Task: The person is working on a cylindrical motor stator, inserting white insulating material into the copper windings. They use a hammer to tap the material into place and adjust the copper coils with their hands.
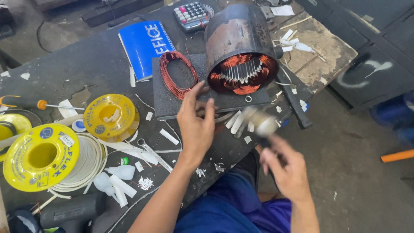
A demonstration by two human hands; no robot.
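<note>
Cluttered bench (99, 64) carries a motor stator (240, 47) on a dark mat (172, 103). Left hand (196, 123) rests open just below it; right hand (286, 168) grips a blurred hammer (258, 123).

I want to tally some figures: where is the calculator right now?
In the head view the calculator lies at the far edge of the dark workbench, just right of the blue notebook and left of the motor stator.
</note>
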